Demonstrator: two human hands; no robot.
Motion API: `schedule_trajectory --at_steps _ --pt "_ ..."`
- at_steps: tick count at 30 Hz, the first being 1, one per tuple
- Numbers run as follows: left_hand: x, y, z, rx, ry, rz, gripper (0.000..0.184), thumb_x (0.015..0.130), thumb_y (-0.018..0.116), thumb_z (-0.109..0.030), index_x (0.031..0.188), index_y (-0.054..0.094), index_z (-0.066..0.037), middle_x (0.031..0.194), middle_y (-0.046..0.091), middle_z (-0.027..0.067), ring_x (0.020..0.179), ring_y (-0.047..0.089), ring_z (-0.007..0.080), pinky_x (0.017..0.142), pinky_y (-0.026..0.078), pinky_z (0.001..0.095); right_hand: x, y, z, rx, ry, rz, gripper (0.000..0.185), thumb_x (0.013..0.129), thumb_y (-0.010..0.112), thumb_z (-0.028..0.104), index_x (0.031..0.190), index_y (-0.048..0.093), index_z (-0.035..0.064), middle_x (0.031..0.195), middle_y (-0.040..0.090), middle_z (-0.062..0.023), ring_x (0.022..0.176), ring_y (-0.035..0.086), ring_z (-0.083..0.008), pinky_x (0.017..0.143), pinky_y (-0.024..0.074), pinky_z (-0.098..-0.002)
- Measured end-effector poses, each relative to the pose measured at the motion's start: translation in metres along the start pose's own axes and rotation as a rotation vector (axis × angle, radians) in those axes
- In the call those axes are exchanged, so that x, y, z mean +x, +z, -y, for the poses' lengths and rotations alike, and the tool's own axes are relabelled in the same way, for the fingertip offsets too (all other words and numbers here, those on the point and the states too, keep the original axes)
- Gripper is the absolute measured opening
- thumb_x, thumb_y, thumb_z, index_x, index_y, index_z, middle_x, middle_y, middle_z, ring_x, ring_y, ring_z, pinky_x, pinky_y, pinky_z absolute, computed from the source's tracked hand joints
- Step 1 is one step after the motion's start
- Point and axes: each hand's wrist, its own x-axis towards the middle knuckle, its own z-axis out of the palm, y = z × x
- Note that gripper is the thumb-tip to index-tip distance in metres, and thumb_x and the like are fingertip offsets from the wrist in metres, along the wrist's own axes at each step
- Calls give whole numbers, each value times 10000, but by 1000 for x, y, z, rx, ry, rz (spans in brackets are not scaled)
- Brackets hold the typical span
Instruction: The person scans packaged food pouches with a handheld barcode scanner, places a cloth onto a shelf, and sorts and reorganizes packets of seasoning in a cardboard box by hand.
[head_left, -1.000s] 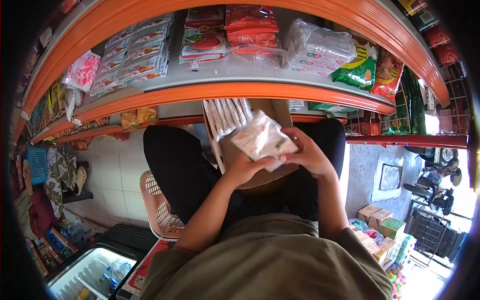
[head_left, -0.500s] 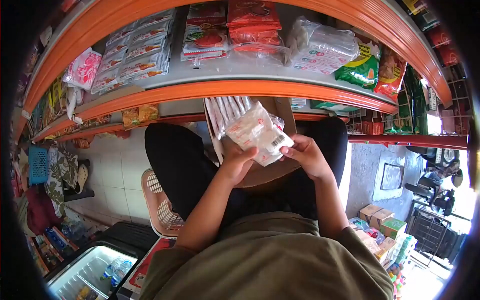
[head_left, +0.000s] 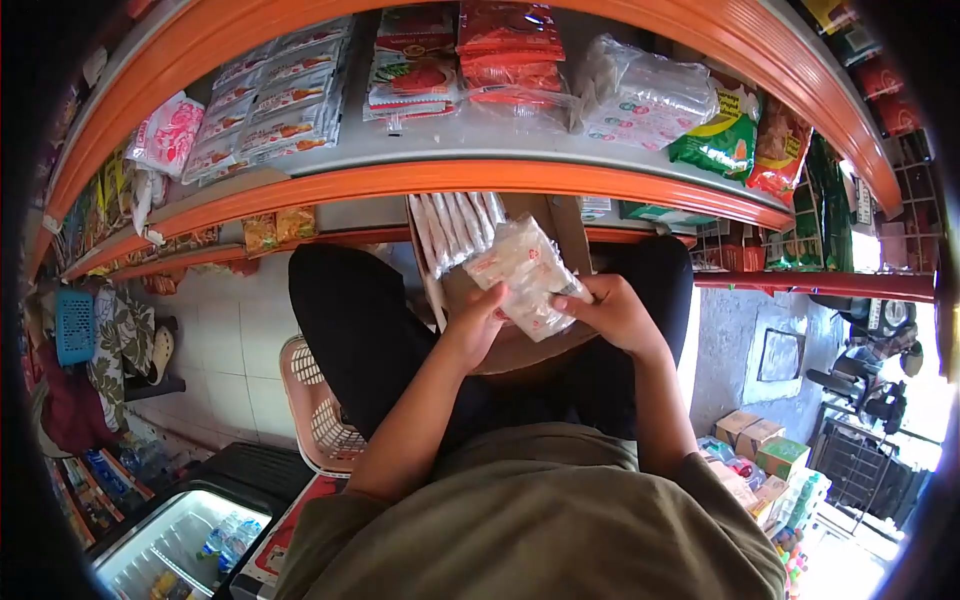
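Between my two hands is a clear plastic packet (head_left: 522, 268) with whitish contents and faint red print. My left hand (head_left: 476, 326) grips its lower left edge, thumb on top. My right hand (head_left: 618, 314) pinches its right edge between thumb and fingers. Beneath the packet, an open cardboard box (head_left: 572, 222) stands between my knees. Several similar slim packets (head_left: 455, 228) stand in a row along its left side. The held packet hides part of the box's inside.
An orange-edged shelf (head_left: 480, 178) crosses in front, bearing sachet strips (head_left: 295, 95), red packs (head_left: 510, 50) and a plastic-wrapped bundle (head_left: 645, 95). A pink basket (head_left: 320, 410) is by my left leg. A glass-topped chest (head_left: 185, 540) stands lower left; cartons (head_left: 750, 435) lie at right.
The packet has been turned in my hands, and its barcode no longer shows. My left hand has shifted slightly, and the right thumb lies further over the packet.
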Motion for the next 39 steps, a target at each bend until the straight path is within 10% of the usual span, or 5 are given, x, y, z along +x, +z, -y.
schedule_trajectory --at_steps 12,22,39 --pt "0 1 -5 376 -101 -199 453 867 581 -369 1142 550 -9 1042 598 48 974 555 138 857 422 272 -2 -3 -4 -69 -75 43 252 897 569 219 891 618 -28 689 531 40 647 421 -30 560 375 -222" --pt "1 3 -3 402 -96 -240 384 834 637 -321 1051 610 -4 956 627 40 864 571 104 782 441 256 8 19 -9 -43 99 -86 266 717 746 132 901 645 -30 808 651 -44 728 579 -84 665 477 -260" --pt "-2 -1 -18 461 -230 -26 344 774 676 -276 955 642 15 887 639 48 832 582 118 749 442 260 4 1 -13 -48 158 211 326 840 640 313 891 649 -9 731 613 3 684 530 -58 633 442 -232"
